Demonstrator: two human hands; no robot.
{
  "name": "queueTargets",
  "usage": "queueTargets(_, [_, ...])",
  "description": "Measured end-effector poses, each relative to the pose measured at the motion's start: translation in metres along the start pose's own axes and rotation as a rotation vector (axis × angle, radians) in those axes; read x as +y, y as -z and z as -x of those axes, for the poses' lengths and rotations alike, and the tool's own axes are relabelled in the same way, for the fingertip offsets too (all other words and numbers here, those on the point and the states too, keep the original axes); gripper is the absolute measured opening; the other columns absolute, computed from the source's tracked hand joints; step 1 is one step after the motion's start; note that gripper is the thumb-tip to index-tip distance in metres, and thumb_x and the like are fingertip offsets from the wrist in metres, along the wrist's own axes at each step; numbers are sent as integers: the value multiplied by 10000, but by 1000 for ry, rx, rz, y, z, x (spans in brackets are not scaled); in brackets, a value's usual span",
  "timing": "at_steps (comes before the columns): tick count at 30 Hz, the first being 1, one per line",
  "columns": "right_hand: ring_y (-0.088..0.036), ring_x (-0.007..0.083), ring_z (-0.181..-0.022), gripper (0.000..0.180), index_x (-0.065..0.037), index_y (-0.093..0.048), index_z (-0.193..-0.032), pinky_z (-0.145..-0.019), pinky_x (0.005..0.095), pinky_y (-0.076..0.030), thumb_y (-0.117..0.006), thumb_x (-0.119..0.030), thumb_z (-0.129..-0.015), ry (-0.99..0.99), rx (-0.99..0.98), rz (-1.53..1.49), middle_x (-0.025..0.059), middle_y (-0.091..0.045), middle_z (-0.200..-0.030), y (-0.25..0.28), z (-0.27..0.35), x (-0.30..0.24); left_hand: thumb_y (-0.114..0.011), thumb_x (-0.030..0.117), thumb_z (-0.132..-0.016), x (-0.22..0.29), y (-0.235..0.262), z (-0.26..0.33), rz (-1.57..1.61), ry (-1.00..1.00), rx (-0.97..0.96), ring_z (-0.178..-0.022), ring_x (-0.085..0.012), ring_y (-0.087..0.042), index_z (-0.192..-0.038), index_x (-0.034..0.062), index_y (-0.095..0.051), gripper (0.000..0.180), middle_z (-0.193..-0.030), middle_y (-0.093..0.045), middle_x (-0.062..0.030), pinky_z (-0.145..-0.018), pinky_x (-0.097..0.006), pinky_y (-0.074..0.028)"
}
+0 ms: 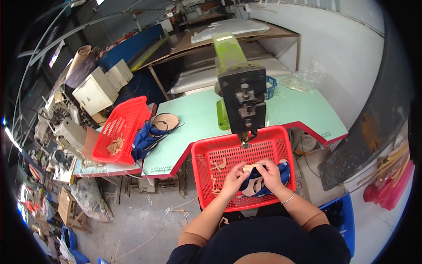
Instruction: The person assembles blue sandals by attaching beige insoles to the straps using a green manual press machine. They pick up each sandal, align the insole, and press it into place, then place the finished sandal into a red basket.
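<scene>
A navy-blue, open-strapped sandal with a tan insole (252, 187) is over the near right part of a red, slotted plastic basket (197, 176); the hands hide much of it, so whether a second one lies beneath cannot be told. Along its upper side runs a pale beige piece (252, 167), perhaps a part of the sandal. The left hand (234, 178) pinches the beige piece's left end between thumb and fingers; the right hand (271, 177) closes over its other end and the blue straps.

To handle this well, I would steady the sandal with the right hand, work the beige piece with the left fingertips, keep the straps from twisting, and stay below the narrow metal tip (245, 144) under the machine's black head plate (243, 101). Loose tan strips (218, 165) lie in the basket's left part, well apart from the straps.

The basket sits in the notch of a pale-green counter (193, 114) with a red edge. To the left on it stand a second red basket (125, 132) holding tan scraps (116, 145) and, beside that, more blue sandals (151, 132). Behind the machine's green arm (229, 50) are racks. A grey floor (145, 229) with scattered bits, a pale metal cabinet (95, 91) and a white wall (343, 48) complete the workshop.
</scene>
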State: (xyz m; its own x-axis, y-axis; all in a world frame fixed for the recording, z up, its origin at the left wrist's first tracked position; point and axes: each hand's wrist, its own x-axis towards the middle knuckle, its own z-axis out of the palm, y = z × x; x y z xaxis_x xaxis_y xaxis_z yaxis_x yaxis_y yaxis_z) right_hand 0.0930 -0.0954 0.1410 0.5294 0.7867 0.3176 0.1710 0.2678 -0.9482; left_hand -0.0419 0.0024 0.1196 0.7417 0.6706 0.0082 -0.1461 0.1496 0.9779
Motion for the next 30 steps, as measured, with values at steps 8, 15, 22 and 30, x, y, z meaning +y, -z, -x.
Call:
queueTargets(8, [-539, 71, -823, 161, -10, -570, -989, -774, 224, -421, -540, -123, -878, -330, -40, -589, 5, -592, -889, 4, -5, -2, -644, 81, -813, 10, -7, 7, -165, -103, 111, -697, -61, -538, -1108, 2, -561, 317, -783, -596, 4, -657, -202, -451])
queueTargets(15, [-537, 71, -857, 152, -9, -570, -997, -798, 232, -419, -525, -99, -882, -203, -52, -275, 11, -594, -913, 5, -10, -20, -664, 68, -793, 30, -14, 7, -30, -38, 127, -733, -73, -553, -1102, -9, -562, 335, -790, -597, -12, -678, -205, -456])
queueTargets(22, [-541, 76, -866, 151, -17, -569, -1007, -794, 226, -426, -531, -91, -881, -286, -90, -574, 12, -598, -932, 5, -10, -17, -617, 94, -836, 17, 1, 0, 210, 101, -37, -718, -66, -578, -1020, 13, -582, 204, -850, -630, -36, -654, -192, -478])
queueTargets(30, [-534, 61, -819, 164, -2, -594, -992, -763, 222, -431, -547, -115, -883, -43, -143, -328, -4, -602, -896, 30, -51, -61, -702, 86, -748, 102, -27, -13, -496, -466, 154, -860, -134, -560, -708, -9, -644, 119, -896, -613, -74, -765, -270, -430])
